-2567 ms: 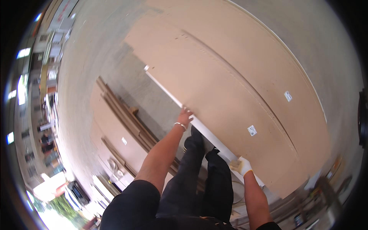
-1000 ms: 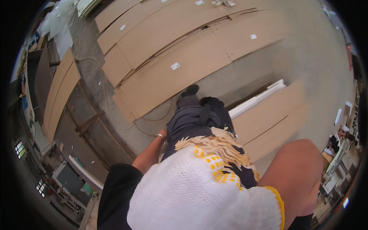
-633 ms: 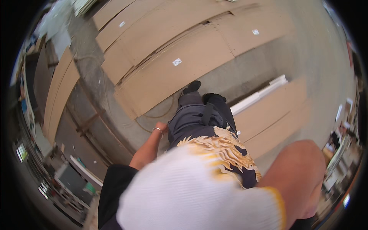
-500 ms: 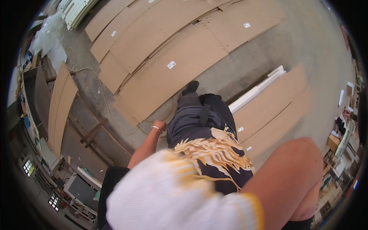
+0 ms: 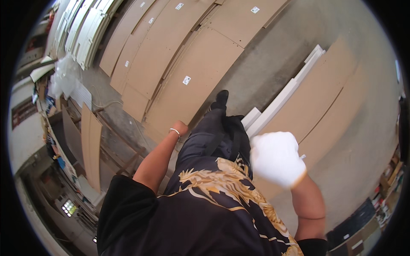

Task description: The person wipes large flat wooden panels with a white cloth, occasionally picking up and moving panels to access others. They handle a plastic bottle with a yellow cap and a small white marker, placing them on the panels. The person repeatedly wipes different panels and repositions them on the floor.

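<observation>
Between carries, it seems: both hands hold nothing. Right hand in a white work glove, raised close to the camera, curled into a loose fist. Left hand, bare with a thin silver bracelet at the wrist, hangs by the hip, fingers look closed but too small to be sure. Nearest stock: the long white-edged strip panel lying on the grey concrete floor, just beside the large tan fibreboard sheet on the right. More labelled tan sheets lie overlapped ahead left. Next move likely calls for bending down and opening both hands to catch a panel edge.
</observation>
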`<state>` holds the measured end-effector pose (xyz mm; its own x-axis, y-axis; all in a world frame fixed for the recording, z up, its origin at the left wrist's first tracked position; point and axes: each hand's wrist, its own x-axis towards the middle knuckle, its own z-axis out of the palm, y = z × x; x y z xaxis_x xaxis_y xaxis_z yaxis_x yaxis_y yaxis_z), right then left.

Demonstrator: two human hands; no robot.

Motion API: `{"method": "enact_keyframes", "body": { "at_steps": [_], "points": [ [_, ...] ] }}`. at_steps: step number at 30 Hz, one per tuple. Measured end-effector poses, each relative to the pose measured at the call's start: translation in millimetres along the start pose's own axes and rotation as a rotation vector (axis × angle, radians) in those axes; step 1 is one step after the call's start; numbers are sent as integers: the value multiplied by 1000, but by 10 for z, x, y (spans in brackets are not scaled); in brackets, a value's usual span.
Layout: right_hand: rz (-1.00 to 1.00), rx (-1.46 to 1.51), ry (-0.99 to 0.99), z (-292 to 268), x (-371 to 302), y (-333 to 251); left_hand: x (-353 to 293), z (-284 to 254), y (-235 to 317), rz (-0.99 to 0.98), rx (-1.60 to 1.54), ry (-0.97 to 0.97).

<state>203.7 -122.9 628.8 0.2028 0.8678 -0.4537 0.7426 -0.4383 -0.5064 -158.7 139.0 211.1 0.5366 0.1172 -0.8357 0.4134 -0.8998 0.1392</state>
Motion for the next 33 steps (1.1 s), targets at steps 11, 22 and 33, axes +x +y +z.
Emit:
{"method": "enact_keyframes", "body": {
  "at_steps": [11,22,33],
  "points": [
    [1923,2082,-40,7893,-2333,1241,476,-1168,1094,-57,7,122],
    [1886,2269,1304,8847,-1008,1123,1107,-566,2500,108,-147,-100],
    [2155,2568,1294,9152,-1123,916,1432,-306,2401,70,30,-243]
  ]
}}
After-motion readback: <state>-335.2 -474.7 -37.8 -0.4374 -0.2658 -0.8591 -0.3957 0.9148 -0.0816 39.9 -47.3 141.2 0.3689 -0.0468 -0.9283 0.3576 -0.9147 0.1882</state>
